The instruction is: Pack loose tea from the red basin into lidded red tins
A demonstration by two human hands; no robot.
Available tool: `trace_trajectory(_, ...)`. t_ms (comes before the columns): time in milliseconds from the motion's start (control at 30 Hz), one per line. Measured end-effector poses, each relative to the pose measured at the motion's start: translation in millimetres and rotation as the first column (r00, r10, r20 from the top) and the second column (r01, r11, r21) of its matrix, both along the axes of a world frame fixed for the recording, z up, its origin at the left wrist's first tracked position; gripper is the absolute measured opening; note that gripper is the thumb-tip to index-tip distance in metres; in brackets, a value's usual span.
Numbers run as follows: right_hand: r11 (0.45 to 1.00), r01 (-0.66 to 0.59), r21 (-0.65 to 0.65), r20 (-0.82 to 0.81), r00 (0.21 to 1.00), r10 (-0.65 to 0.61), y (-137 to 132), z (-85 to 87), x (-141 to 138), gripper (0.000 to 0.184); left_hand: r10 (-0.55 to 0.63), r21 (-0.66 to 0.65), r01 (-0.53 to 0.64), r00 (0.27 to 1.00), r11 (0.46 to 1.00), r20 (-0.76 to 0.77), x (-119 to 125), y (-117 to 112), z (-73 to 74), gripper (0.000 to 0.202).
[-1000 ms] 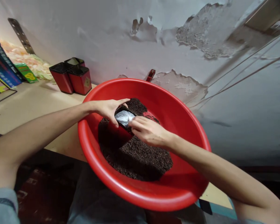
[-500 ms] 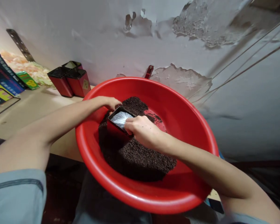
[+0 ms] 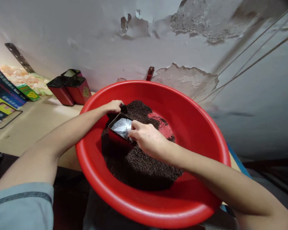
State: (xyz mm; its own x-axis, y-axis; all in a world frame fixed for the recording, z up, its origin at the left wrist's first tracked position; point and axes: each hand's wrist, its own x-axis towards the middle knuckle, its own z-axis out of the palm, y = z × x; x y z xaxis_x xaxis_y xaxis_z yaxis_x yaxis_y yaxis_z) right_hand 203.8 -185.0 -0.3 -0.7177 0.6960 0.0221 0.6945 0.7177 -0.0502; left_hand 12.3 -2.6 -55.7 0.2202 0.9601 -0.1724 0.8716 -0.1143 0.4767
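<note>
A big red plastic basin [image 3: 201, 127] sits in front of me, holding a heap of dark loose tea leaves [image 3: 139, 163]. A small red square tin [image 3: 118, 131] with a silvery foil lining stands tilted in the heap. My left hand [image 3: 114, 107] reaches over the basin's rim and rests against the tin's far corner, fingers curled. My right hand [image 3: 147, 140] is closed on the tin's near rim, pinching the foil lining at its edge.
Three more red tins [image 3: 68, 88] with black tops stand on the pale wooden tabletop [image 3: 33, 118] at the left. Coloured boxes [image 3: 2, 97] lean at the far left. Behind is a peeling grey wall [image 3: 182, 41] with cables running across it.
My left hand slid from the tin's near side round to its far corner. The tin sank a little into the tea. My right hand stays on the rim.
</note>
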Motion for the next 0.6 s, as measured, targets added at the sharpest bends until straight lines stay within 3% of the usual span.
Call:
trace_trajectory(67,0.997,-0.062,0.042,0.1,0.993,0.057,-8.0,1.9,-3.4,0.024,0.095,0.099,-0.105,0.99,0.99,0.1,-6.6,6.4,12.5,0.059)
trace_trajectory(133,0.984,-0.138,0.113,0.183,0.976,0.116,-17.8,2.3,-6.0,0.025,0.144,0.212,-0.205,0.951,0.955,0.273,-16.9,8.6,27.5,0.062)
trace_trajectory(200,0.967,-0.18,0.182,0.23,0.964,0.136,-26.9,0.7,-7.4,0.027,0.112,0.354,-0.285,0.893,0.891,0.437,-26.6,3.1,45.9,0.056)
trace_trajectory(267,0.958,-0.187,0.217,0.241,0.961,0.133,-33.5,-1.7,-7.7,0.028,-0.012,0.47,-0.284,0.846,0.836,0.534,-30.5,-13.0,65.3,0.046)
trace_trajectory(333,0.96,-0.177,0.216,0.237,0.964,0.124,-37.2,-3.6,-7.5,0.029,-0.218,0.521,-0.105,0.825,0.847,0.521,-25.8,-38.3,80.7,0.05)
trace_trajectory(400,0.967,-0.154,0.205,0.225,0.969,0.106,-39.3,-4.5,-7.3,0.029,-0.435,0.495,0.21,0.807,0.843,0.399,-13.2,-66.3,87.7,0.056)
trace_trajectory(500,0.981,-0.096,0.168,0.241,0.969,0.053,-42.4,-3.9,-7.8,0.029,-0.692,0.447,0.582,0.71,0.679,0.128,10.2,-95.0,81.7,0.046)
trace_trajectory(600,0.991,-0.05,0.122,0.268,0.963,0.016,-45.7,-1.5,-7.4,0.029,-0.762,0.442,0.7,0.645,0.56,-0.057,26.9,-98.5,68.4,0.044)
